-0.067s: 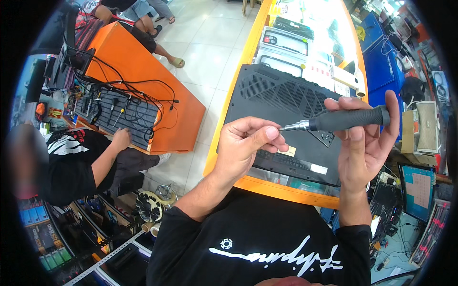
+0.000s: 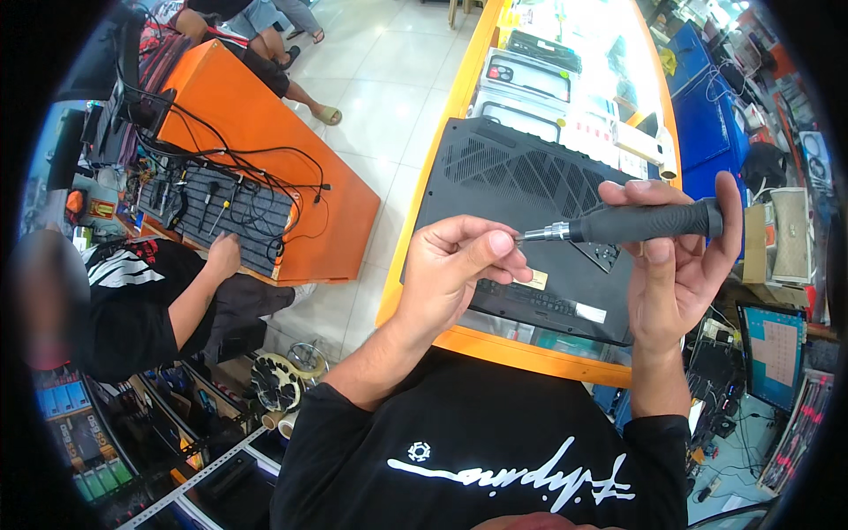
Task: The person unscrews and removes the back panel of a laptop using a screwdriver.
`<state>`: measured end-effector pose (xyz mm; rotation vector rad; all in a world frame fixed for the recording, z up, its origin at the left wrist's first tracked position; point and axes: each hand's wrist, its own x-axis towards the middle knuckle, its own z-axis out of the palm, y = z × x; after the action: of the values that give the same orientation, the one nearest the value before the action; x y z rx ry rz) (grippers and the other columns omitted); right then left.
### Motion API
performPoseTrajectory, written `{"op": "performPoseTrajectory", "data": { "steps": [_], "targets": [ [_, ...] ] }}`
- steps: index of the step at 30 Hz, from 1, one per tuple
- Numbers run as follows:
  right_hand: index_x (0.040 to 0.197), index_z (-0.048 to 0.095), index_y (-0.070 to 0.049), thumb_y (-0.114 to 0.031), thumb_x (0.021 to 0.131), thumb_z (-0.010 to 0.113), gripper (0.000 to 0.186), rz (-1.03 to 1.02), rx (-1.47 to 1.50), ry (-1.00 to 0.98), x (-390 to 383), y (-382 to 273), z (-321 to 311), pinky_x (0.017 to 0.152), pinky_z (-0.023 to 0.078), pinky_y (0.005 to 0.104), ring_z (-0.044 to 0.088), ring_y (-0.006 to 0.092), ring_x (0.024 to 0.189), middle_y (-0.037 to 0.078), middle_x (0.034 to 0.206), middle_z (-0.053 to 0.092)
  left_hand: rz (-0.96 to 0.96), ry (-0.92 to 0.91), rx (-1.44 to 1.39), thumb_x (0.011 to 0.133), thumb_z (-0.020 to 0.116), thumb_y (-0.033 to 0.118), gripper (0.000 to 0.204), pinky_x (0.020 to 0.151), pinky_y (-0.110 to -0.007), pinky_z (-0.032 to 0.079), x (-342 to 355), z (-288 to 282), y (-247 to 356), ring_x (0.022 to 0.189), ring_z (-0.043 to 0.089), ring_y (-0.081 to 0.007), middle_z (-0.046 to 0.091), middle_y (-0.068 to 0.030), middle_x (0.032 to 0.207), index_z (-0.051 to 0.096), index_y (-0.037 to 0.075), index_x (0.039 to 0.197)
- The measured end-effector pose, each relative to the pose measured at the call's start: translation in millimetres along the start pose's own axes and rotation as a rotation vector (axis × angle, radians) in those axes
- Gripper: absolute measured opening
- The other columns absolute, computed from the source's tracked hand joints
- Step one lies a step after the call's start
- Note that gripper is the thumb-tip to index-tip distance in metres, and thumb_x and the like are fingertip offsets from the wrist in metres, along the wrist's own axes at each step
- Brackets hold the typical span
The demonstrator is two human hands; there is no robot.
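A black-handled screwdriver (image 2: 649,223) with a silver shank lies nearly level across my right hand (image 2: 667,296), its handle held between thumb and fingers. My left hand (image 2: 450,278) pinches the tip of the screwdriver's bit (image 2: 523,238) between thumb and fingers. Whether a small screw is also in that pinch is hidden. Under both hands a black laptop (image 2: 495,190) rests bottom side up on the counter, with vent grilles and two pale labels on its underside. Beside the screwdriver's shank, several small pieces lie on a dark triangular patch (image 2: 605,256) on the laptop.
The glass counter has an orange edge (image 2: 402,265); boxed phone cases (image 2: 530,79) lie beyond the laptop. At left, a person (image 2: 150,300) sits by an orange bench (image 2: 327,212) with tools and cables. A blue case (image 2: 698,115) and a screen (image 2: 773,353) stand at right.
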<state>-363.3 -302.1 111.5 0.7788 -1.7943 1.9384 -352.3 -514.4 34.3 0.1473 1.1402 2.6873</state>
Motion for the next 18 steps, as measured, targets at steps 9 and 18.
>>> {"op": "performPoseTrajectory", "data": {
  "steps": [9, 18],
  "targets": [
    [0.160, 0.019, -0.001, -0.014, 0.103, 0.064, 0.073, 0.146, -0.215, -0.055, 33.7, 18.7, -6.4, 0.086, 0.064, 0.0382, 0.073, 0.0309, 0.107, 0.022, 0.116, 0.068, 0.174, 0.117, 0.139, 0.098, 0.074, 0.013, 0.018, 0.073, -0.028, 0.062, 7.4, 5.3, -6.7, 0.082, 0.078, -0.0226, 0.076, -0.0151, 0.090, 0.073, -0.004, 0.106],
    [0.156, 0.038, -0.003, -0.003, 0.093, 0.074, 0.074, 0.238, -0.124, -0.151, 68.5, 51.1, 14.3, 0.094, 0.057, 0.0354, 0.071, 0.0238, 0.112, 0.020, 0.125, 0.070, 0.196, 0.209, 0.099, 0.101, 0.068, 0.039, 0.073, 0.110, -0.044, 0.048, 27.0, -3.3, -9.7, 0.134, 0.057, -0.0332, 0.055, -0.0249, 0.142, 0.040, -0.007, 0.151]
  ]
}}
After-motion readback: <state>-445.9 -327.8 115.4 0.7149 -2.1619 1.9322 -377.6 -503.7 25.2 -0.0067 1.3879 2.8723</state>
